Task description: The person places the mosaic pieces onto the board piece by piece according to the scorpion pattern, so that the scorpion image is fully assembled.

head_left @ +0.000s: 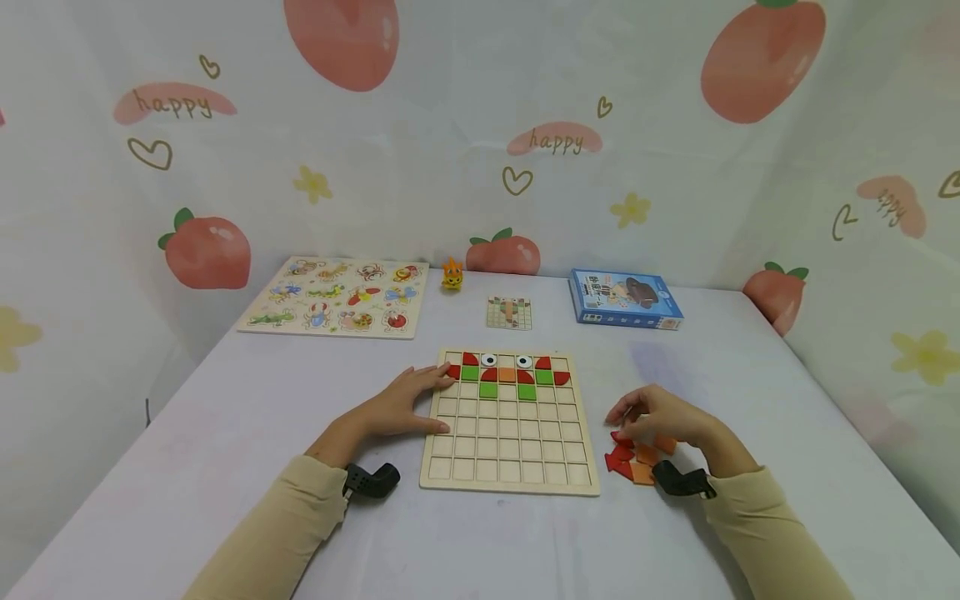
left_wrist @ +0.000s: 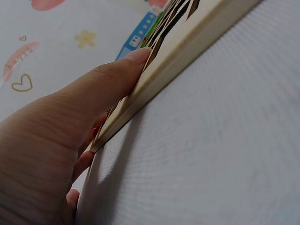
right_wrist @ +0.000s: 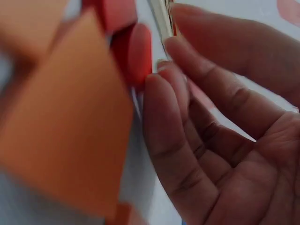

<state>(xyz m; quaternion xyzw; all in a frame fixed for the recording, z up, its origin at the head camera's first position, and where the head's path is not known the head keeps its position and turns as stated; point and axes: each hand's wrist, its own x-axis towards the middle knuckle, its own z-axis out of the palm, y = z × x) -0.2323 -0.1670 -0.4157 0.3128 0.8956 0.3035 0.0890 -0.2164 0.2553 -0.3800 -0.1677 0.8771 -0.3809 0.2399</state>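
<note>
Just beside the loosely curved, seemingly empty right grip (head_left: 660, 414), pinch one red, curved-edged flat tile (right_wrist: 140, 54) squarely; under the spread left grip (head_left: 401, 405), steady the pale wooden gridded board (head_left: 510, 449).

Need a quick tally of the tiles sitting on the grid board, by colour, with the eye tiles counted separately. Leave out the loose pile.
Red tiles: 6
Green tiles: 4
Orange tile: 1
Eye tiles: 2
Total on the grid board: 13
</note>
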